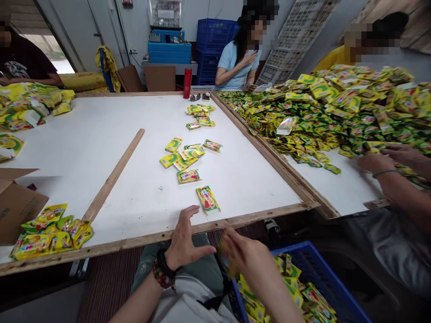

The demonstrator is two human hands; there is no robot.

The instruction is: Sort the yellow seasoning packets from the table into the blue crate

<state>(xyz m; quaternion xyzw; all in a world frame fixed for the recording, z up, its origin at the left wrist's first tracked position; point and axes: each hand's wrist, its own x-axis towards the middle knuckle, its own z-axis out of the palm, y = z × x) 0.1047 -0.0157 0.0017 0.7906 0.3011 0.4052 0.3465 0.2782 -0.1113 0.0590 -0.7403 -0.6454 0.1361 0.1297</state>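
My left hand [185, 240] is over the table's front edge, fingers spread and thumb stretched out, with nothing in it. To its right, my right hand [251, 258] grips a small yellow-green box [227, 255] smeared by motion, above the blue crate. The blue crate [311, 251] by my right leg holds many small yellow boxes [292, 289]. Just beyond my left fingertips a printed box [208, 198] lies flat on the white table [134, 193]. Another box [188, 176] and a loose group of yellow boxes [183, 157] lie farther back.
A wooden strip [116, 172] crosses the table at left, near several yellow packets [50, 235] and a cardboard box [20, 204]. A red flask [187, 84] stands at the back. Right of a wooden rail [266, 150], packets [336, 112] are heaped; a co-worker's hands [380, 163] touch them.
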